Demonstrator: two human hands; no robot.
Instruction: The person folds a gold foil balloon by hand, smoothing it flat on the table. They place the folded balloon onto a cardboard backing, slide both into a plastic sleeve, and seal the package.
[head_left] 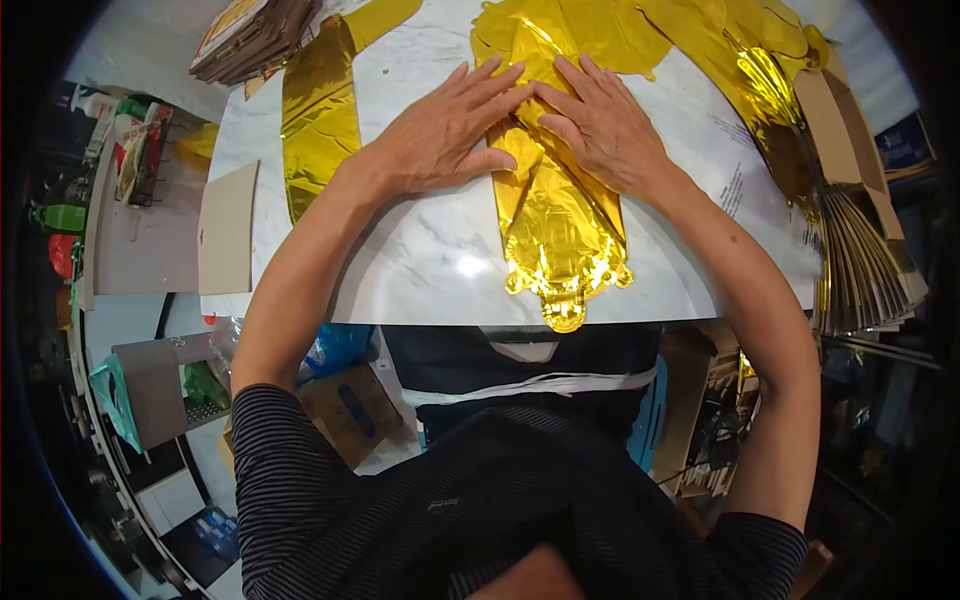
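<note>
A gold foil balloon (562, 225), flat and partly folded into a long strip, lies on the white marbled table (420, 270). Its narrow end, with a rounded tab, reaches the table's near edge, while its wide part spreads out at the far side. My left hand (440, 125) rests palm down with fingers spread, its fingertips and thumb on the foil's left edge. From the right, my right hand (610, 130) lies flat across the foil, fingers stretched out. The index fingertips of both hands nearly meet over the strip.
Another gold foil piece (320, 120) lies to the left, and more gold foil (725, 60) hangs at the right edge. Stacked cardboard (245, 40) stands at the back left. At the right are an open cardboard box (845, 130) and fanned card sheets (865, 265).
</note>
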